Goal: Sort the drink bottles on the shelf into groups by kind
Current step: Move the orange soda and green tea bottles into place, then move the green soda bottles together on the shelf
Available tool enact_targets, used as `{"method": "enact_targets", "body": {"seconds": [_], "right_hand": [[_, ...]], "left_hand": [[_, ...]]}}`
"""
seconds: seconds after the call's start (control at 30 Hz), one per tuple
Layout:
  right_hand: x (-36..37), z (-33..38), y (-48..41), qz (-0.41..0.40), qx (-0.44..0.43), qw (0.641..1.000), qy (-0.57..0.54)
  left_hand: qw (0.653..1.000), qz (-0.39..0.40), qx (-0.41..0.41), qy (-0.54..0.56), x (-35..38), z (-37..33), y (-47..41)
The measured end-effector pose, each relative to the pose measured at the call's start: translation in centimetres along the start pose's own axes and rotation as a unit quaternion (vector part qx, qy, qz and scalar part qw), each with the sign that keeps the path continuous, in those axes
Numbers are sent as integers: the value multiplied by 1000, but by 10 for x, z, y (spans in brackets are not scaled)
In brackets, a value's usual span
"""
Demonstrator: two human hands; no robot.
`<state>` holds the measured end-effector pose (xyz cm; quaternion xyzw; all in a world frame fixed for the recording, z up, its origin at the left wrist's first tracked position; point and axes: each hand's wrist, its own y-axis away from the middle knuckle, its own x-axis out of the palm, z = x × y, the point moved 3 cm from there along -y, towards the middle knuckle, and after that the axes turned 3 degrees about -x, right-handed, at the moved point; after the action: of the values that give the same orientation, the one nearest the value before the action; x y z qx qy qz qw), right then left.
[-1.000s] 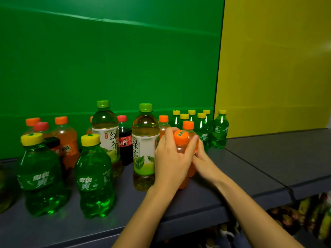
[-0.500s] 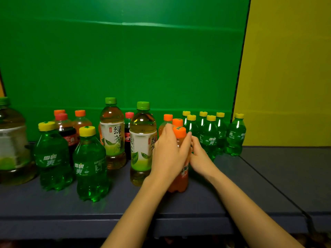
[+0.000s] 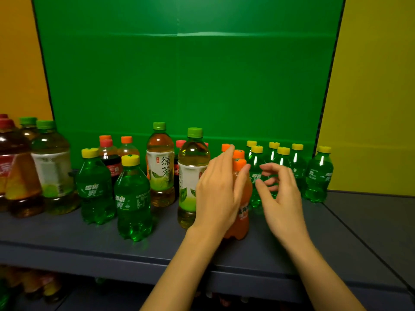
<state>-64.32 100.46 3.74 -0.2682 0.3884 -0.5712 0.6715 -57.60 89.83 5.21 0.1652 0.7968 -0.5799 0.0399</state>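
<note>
An orange soda bottle (image 3: 242, 212) with an orange cap stands near the front middle of the grey shelf (image 3: 67, 239). My left hand (image 3: 217, 191) grips it from the left, thumb across its neck. My right hand (image 3: 280, 194) hovers just right of it, fingers loosely curled, holding nothing. Two more orange caps (image 3: 238, 153) show behind the held bottle. Two green tea bottles (image 3: 160, 167) stand left of my hands. Two green soda bottles (image 3: 133, 198) stand front left, and several small ones (image 3: 318, 173) cluster at the right.
Cola bottles (image 3: 111, 161) and orange soda bottles (image 3: 127, 145) stand at the back left. Large tea bottles (image 3: 54, 169) fill the far left end. Green and yellow panels back the shelf. A lower shelf holds more bottles (image 3: 33, 285).
My right hand has let go of the orange bottle and drawn off to the right. My left hand stays on the bottle. The view has swung left, showing large bottles.
</note>
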Motion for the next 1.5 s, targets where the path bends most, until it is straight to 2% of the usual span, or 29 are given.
{"method": "enact_targets", "body": {"seconds": [0.07,0.2,0.33,0.43,0.57,0.67,0.8,0.93,1.1,1.27,1.5], "right_hand": [[1,18,4,-10,-33,999,-24],[24,54,16,22,-66,993,-91],[78,75,34,94,-58,983,-146],[128,75,47,165,9,974,-157],[179,77,59,222,91,953,-186],[202,81,64,190,120,959,-171],[217,80,65,112,147,973,-141],[220,77,65,106,169,969,-142],[194,83,72,110,177,962,-176],[137,101,76,100,146,966,-189],[33,75,59,11,146,976,-162]], "left_hand": [[998,-66,24,0,-23,3,7],[983,-181,24,1,-77,33,22],[974,-212,-62,-45,-122,90,29],[970,-158,-172,-71,-145,137,30],[954,-18,-289,-74,-158,185,31],[943,40,-328,-30,-156,207,31],[929,59,-364,10,-151,229,30],[932,91,-349,29,-149,239,30],[950,74,-286,103,-161,216,38],[946,75,-225,220,-165,161,29],[917,150,-161,334,-129,67,17]]}}
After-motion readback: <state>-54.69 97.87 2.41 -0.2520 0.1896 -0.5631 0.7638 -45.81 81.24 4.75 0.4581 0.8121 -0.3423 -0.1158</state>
